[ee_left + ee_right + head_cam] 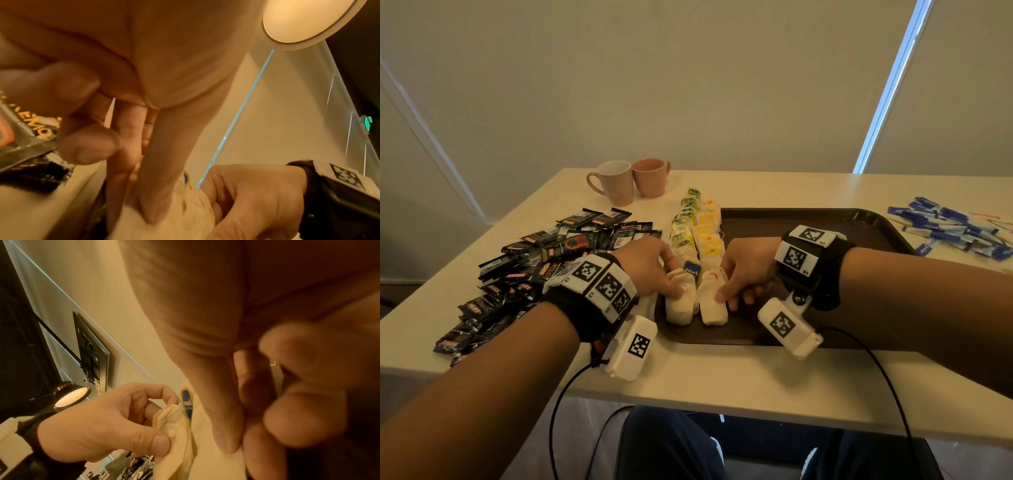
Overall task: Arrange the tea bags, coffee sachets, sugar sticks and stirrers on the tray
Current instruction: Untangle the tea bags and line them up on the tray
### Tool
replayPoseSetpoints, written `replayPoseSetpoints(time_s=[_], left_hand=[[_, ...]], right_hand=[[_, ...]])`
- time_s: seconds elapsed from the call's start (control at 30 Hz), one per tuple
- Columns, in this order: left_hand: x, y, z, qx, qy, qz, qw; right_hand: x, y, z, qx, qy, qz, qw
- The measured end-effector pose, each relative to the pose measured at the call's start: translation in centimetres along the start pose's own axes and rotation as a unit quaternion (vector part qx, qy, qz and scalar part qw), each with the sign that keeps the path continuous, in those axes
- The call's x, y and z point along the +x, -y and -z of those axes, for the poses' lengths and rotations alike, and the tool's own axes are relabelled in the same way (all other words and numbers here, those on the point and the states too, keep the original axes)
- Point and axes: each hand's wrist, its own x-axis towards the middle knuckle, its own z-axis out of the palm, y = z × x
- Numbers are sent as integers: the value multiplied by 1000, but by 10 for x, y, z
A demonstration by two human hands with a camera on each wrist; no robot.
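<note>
forearms nearest the lens, both reaching in from the near table (688,377) edge with wrist rigs on. left hand (650,263) sits at the tray's (825,219) near left corner, thumb and fingers curled onto the left of two front tea bags (680,305); the left wrist view shows one finger (162,162) pressing straight down into the paper. right hand (748,270) pinches the right front bag (711,303) from its outer side, thumb on top, remaining fingers tucked under. so both hands narrow, each holding a bag, the two bags side by side and touching, between the hands. behind them a double row of tea bags (698,229) runs back along the tray's left side. step in hand, as i judge it: squaring up the front pair to finish the tea rows. coffee sachets (544,260) lie heaped on the table left of the tray, just beside the left wrist; sugar sticks (948,226) heaped right of the tray, well apart from the right hand; stirrers possibly among them, too small to tell. next move likely calls for letting go gently so the soft bags keep line, then the left hand reaching to the sachets. two mugs (630,181) stand at the far edge.
</note>
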Motion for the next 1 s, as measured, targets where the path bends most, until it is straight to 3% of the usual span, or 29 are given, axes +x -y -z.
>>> replayPoseSetpoints(time_s=[0.2,0.33,0.43,0.67,0.8,0.93,1.0], left_hand=[[0,2,6,-4,-34,-15,999],[1,-1,3,-8,7,-37,999],[1,-2,2,-3,20,-40,999],[2,-2,11,-20,-25,-39,999],[5,-2,4,17,-40,-39,998],[6,-1,8,8,-97,-31,995],[6,-1,9,-2,-126,-38,991]], right_hand=[[2,-2,4,15,-32,7,999],[3,-2,0,14,-9,51,999],[2,0,3,8,-18,35,999],[-1,-9,26,104,-138,-10,985],[5,-7,22,160,-121,20,979],[7,-6,27,169,-151,30,974],[8,-7,27,168,-135,38,976]])
